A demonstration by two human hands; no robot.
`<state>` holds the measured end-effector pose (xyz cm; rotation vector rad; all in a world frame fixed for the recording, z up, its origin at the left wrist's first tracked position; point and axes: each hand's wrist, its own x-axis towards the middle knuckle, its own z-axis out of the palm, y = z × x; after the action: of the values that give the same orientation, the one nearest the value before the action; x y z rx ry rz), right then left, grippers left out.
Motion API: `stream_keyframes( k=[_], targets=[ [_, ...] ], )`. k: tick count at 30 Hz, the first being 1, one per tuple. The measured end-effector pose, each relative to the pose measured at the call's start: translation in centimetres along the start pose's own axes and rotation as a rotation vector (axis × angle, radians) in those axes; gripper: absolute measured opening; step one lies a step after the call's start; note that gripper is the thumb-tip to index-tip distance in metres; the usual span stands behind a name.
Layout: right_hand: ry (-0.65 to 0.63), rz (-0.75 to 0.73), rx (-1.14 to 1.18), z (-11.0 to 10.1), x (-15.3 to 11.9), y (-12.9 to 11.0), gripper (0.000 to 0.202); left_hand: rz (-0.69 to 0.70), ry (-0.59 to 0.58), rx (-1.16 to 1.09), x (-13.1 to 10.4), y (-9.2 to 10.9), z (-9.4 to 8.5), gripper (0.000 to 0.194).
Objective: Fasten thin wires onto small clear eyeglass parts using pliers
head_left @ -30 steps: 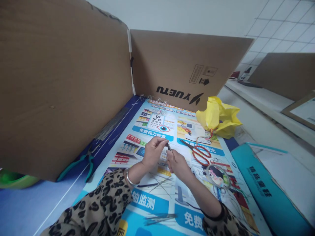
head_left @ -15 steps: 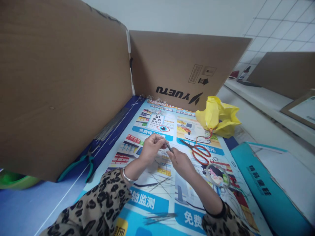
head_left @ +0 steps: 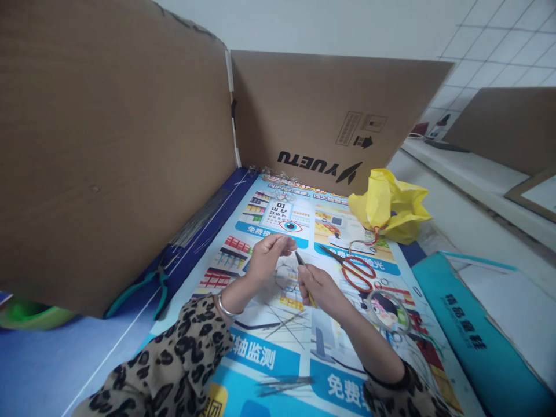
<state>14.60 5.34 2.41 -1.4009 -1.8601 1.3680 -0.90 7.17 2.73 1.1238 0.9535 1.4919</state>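
Observation:
My right hand (head_left: pixel 320 288) is wrapped round small needle-nose pliers (head_left: pixel 300 259), with the dark pointed jaws directed up and left and a bit of yellow handle showing below the fingers. Just left of the jaws, my left hand (head_left: pixel 270 256) is closed in a pinch; whatever lies between its fingertips is too fine to make out. The plier tip sits close to those fingertips but apart from them. Loose thin wires (head_left: pixel 284 325) lie crossed on the printed sheet beneath, and a bundle of short wires (head_left: pixel 284 384) rests nearer to me.
Red-handled scissors (head_left: pixel 357 273) and a coil of clear tape (head_left: pixel 388 311) lie right of my hands. Beyond them sits a yellow bag (head_left: pixel 388 208). A teal box (head_left: pixel 460 324) stands right, teal-handled pliers (head_left: pixel 158 284) lie left, and cardboard panels (head_left: pixel 304 104) rise behind and left.
The plier jaws have drawn back from my left fingertips, and my right hand has turned so the yellow handle shows. My left hand stays nearly in place. The view has shifted slightly.

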Motion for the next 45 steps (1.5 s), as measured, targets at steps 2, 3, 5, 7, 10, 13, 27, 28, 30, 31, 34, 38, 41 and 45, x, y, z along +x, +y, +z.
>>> stream_keyframes(
  k=[2, 3, 5, 7, 10, 13, 27, 28, 30, 31, 34, 38, 41, 45],
  targets=[
    [-0.078, -0.008, 0.114, 0.4, -0.3, -0.4, 0.043, 0.046, 0.007, 0.002, -0.2, 0.0, 0.1, 0.028],
    [-0.105, -0.003, 0.16, 0.6, -0.4, -0.5, 0.043, 0.063, 0.002, 0.002, -0.3, 0.0, 0.2, 0.027],
    [-0.139, 0.027, 0.249, 1.0, -0.5, -0.6, 0.044, 0.081, -0.012, 0.008, -0.4, 0.0, 0.4, 0.026],
    [-0.155, 0.056, 0.316, 1.2, -0.4, -0.5, 0.045, 0.078, -0.022, 0.017, -0.6, 0.0, 0.5, 0.026],
    [-0.166, 0.061, 0.377, 1.5, -0.3, -0.2, 0.047, 0.058, -0.031, 0.029, -0.8, 0.0, 0.7, 0.027],
    [-0.185, 0.064, 0.435, 1.6, -0.2, 0.1, 0.047, 0.054, -0.039, 0.056, -0.9, 0.1, 0.7, 0.028],
    [-0.218, 0.086, 0.522, 1.6, -0.3, 0.0, 0.046, 0.108, -0.056, 0.103, -1.0, 0.2, 0.8, 0.027],
    [-0.217, 0.087, 0.526, 1.6, -0.3, 0.0, 0.046, 0.107, -0.055, 0.112, -1.0, 0.2, 0.8, 0.027],
    [-0.216, 0.091, 0.539, 1.6, -0.3, 0.0, 0.046, 0.108, -0.056, 0.125, -1.0, 0.1, 0.7, 0.027],
    [-0.217, 0.095, 0.546, 1.6, -0.2, 0.0, 0.045, 0.111, -0.056, 0.126, -1.0, 0.1, 0.7, 0.026],
    [-0.231, 0.111, 0.569, 1.7, -0.2, 0.1, 0.046, 0.115, -0.052, 0.13, -1.0, 0.0, 0.7, 0.026],
    [-0.249, 0.122, 0.605, 1.7, -0.1, 0.2, 0.045, 0.108, -0.045, 0.134, -1.0, 0.0, 0.7, 0.026],
    [-0.255, 0.132, 0.626, 1.7, -0.2, 0.1, 0.044, 0.118, -0.056, 0.153, -1.0, 0.0, 0.7, 0.026],
    [-0.252, 0.136, 0.644, 1.7, -0.2, -0.1, 0.043, 0.131, -0.065, 0.183, -1.1, 0.1, 0.7, 0.025]
  ],
)
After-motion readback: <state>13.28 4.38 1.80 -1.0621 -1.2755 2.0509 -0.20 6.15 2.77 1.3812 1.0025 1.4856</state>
